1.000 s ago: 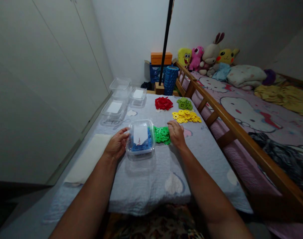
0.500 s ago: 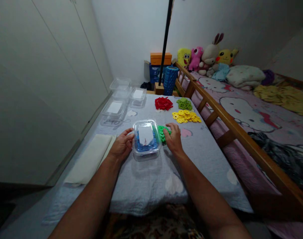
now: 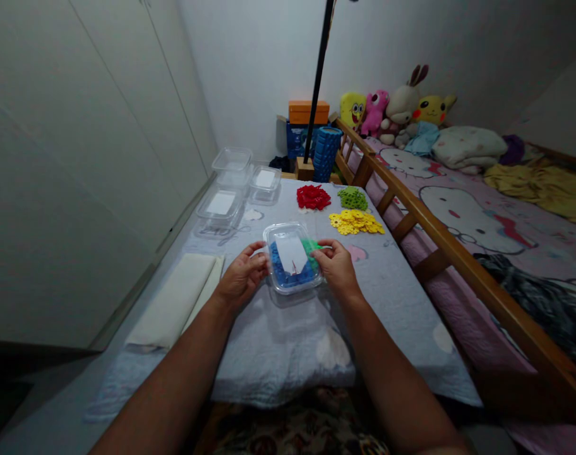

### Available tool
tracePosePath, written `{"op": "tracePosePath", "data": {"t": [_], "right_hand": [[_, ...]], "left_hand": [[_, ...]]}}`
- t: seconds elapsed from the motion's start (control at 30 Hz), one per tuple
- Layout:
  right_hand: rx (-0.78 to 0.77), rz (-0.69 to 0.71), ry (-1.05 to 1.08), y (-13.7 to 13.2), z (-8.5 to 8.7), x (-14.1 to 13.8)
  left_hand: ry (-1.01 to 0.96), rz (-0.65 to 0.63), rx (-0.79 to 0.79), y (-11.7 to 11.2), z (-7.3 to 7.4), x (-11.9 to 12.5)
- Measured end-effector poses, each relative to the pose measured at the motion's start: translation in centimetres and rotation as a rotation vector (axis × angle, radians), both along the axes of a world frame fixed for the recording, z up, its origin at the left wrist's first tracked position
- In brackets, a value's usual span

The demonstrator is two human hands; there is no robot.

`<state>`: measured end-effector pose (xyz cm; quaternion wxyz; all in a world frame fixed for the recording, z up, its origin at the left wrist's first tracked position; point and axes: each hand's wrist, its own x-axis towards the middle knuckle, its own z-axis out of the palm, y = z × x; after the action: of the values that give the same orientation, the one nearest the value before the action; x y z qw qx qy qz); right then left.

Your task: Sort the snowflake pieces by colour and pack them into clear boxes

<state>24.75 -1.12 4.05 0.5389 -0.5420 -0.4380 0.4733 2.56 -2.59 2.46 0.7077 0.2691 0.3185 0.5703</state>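
A clear plastic box (image 3: 292, 258) with a white label on its lid holds blue pieces and is lifted a little off the grey quilt (image 3: 288, 341). My left hand (image 3: 243, 278) grips its left side and my right hand (image 3: 336, 266) grips its right side, fingers curled on the rim. A bright green pile (image 3: 311, 245) is mostly hidden behind the box and my right hand. Further back lie a red pile (image 3: 312, 197), a dull green pile (image 3: 353, 198) and a yellow pile (image 3: 356, 222).
Several empty clear boxes (image 3: 231, 183) stand at the back left. A folded cream cloth (image 3: 174, 300) lies on the left. A wooden bed rail (image 3: 439, 246) runs along the right, with plush toys (image 3: 392, 104) beyond. A black pole (image 3: 319, 82) rises behind.
The box of blue pieces has shifted to the right and come up off the quilt, covering most of the bright green pile. My right hand left that pile and took the box's right side.
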Motion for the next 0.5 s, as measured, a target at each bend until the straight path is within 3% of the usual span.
{"op": "tracePosePath", "data": {"t": [0.27,0.5], "right_hand": [[0.023,-0.122,0.039,-1.2,0.6,3.9],[0.104,-0.367,-0.062,-1.0,1.1,12.3]], "left_hand": [[0.07,-0.184,0.001,-0.5,0.0,0.1],[0.099,-0.094,-0.074,-0.2,-0.4,0.0]]}}
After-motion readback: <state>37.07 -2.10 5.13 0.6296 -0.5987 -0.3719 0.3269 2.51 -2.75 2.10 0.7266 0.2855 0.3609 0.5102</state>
